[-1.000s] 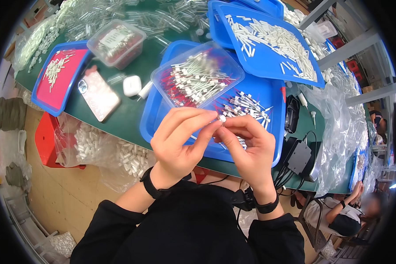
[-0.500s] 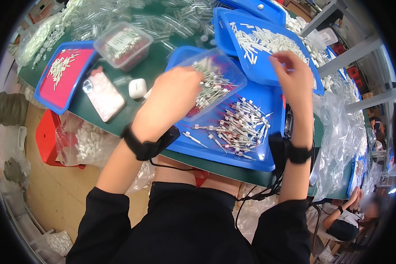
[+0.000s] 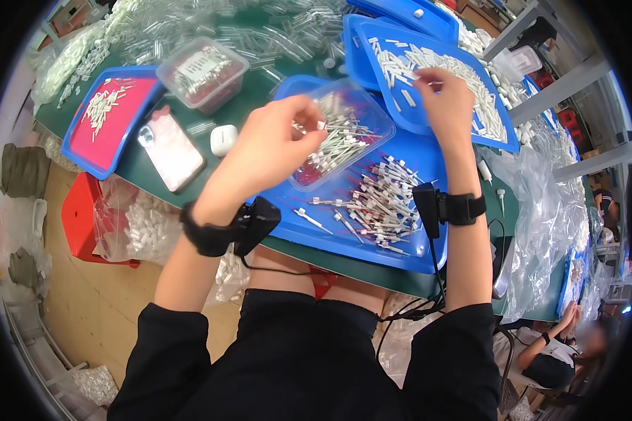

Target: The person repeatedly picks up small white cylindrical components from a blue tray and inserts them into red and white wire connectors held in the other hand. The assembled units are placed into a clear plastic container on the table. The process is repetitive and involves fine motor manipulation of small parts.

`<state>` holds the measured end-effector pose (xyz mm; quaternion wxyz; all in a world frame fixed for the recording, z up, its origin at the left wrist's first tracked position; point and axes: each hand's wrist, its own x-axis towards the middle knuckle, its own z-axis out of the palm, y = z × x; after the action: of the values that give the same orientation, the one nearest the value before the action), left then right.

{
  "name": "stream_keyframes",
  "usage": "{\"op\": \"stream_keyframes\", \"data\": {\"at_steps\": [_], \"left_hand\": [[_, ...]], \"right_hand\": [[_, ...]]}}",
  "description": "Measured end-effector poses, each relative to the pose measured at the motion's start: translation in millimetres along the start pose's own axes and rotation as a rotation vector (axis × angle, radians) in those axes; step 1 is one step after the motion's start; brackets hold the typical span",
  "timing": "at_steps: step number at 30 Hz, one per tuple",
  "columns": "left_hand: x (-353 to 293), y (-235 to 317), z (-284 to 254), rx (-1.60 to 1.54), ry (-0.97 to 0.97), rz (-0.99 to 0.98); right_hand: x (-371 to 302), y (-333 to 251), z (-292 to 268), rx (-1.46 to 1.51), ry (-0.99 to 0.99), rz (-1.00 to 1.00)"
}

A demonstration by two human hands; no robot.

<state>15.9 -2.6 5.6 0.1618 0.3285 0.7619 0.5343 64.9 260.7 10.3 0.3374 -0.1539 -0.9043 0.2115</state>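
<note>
My left hand (image 3: 274, 140) is over the clear plastic box (image 3: 378, 133), its thumb and finger pinching a small white piece (image 3: 321, 125) whose full shape is hidden. Thin pale sticks with white ends (image 3: 340, 151) fill that box. My right hand (image 3: 448, 105) is above the upper blue tray (image 3: 418, 121), fingers closed on a short white tube (image 3: 436, 86). Many similar white tubes (image 3: 486, 116) lie in this tray. Below the box, a larger blue tray (image 3: 316, 238) carries a pile of slim white-and-grey assembled sticks (image 3: 386, 203), some with red tips.
To the left are a pink-lined blue tray (image 3: 111, 163), a phone (image 3: 172, 154), a white earbud case (image 3: 223, 140) and a lidded clear box (image 3: 205, 77). Clear tubes (image 3: 288, 42) cover the far table. Plastic sheeting (image 3: 537, 217) drapes the right side; a co-worker (image 3: 551, 351) sits beyond.
My left hand has lifted from the sticks in the clear box and turned, showing a white piece at its fingertips. My right hand has shifted left over the tubes, now pinching one.
</note>
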Motion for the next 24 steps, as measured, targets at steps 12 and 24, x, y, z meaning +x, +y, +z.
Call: {"op": "stream_keyframes", "data": {"at_steps": [12,24], "left_hand": [[-60.7,13.7,26.7,-1.175,0.008,-0.052],[-68.2,10.4,47.7,-1.152,0.155,0.117]], "right_hand": [[-127.7,-109.1,-58.1,0.872,-0.229,0.167],[-154.0,-108.5,-68.1,0.864,-0.132,0.177]]}}
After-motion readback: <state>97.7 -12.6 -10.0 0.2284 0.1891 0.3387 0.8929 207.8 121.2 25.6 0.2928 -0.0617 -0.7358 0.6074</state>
